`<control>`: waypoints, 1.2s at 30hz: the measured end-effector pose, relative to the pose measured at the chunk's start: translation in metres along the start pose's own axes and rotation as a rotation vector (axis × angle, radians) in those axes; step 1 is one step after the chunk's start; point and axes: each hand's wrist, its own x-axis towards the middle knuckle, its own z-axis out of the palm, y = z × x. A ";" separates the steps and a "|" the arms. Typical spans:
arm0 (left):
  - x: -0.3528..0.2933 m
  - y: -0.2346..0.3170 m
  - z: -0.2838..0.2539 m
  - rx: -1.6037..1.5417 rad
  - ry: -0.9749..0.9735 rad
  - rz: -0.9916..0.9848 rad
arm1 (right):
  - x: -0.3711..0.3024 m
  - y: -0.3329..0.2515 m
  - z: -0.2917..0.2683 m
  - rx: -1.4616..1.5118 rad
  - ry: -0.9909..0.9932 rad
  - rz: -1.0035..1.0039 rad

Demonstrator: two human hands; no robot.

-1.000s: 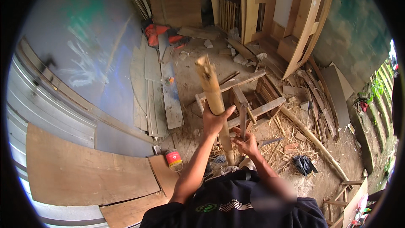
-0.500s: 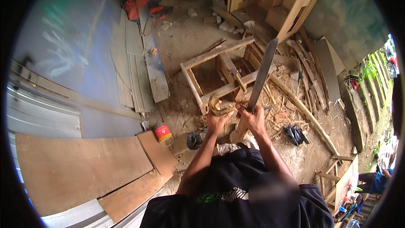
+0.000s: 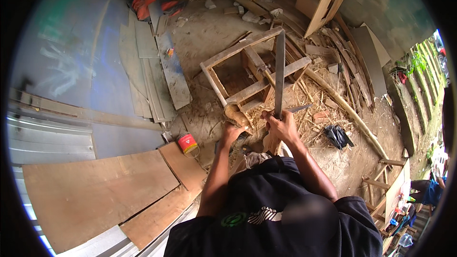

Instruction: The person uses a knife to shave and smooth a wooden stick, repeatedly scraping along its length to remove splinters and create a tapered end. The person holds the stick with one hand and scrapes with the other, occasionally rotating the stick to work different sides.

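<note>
A length of bamboo [image 3: 235, 113] is gripped in the left hand [image 3: 231, 133], whose fingers are clamped around it; its hollow upper end is turned up toward the view, just in front of the near corner of a wooden frame [image 3: 245, 45]. The handle of a machete [image 3: 280, 74] is clamped in the right hand [image 3: 283, 127], and the long blade is held pointing away from the body, seen across the frame. The two hands are held near each other but apart, and no contact is seen between machete and bamboo.

The frame is laid on the floor [image 3: 209, 26], with shavings [image 3: 316, 96] strewn beside it. A pole [image 3: 353, 118] is stretched past the shavings on the right, and a black bag [image 3: 338, 136] is set down near it. To the left, a red can [image 3: 187, 143] is placed beside a brown panel [image 3: 95, 195]. Farther off, grey boards [image 3: 173, 74] and an orange cloth [image 3: 143, 5] are seen near the wall [image 3: 85, 47].
</note>
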 end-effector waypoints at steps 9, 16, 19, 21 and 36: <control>-0.009 0.101 -0.046 -0.524 0.464 -0.171 | -0.006 0.003 0.014 0.045 0.004 0.002; -0.017 0.129 -0.039 -0.651 0.472 -0.416 | -0.024 -0.019 0.034 -0.147 -0.155 -0.108; -0.018 0.137 -0.026 -0.811 0.606 -0.411 | -0.025 -0.021 0.040 -0.240 -0.166 -0.095; -0.017 0.141 -0.021 -0.828 0.598 -0.423 | -0.024 -0.016 0.042 -0.214 -0.174 -0.033; 0.002 0.137 -0.044 -0.188 0.549 -0.149 | -0.031 -0.001 0.026 0.194 -0.271 -0.013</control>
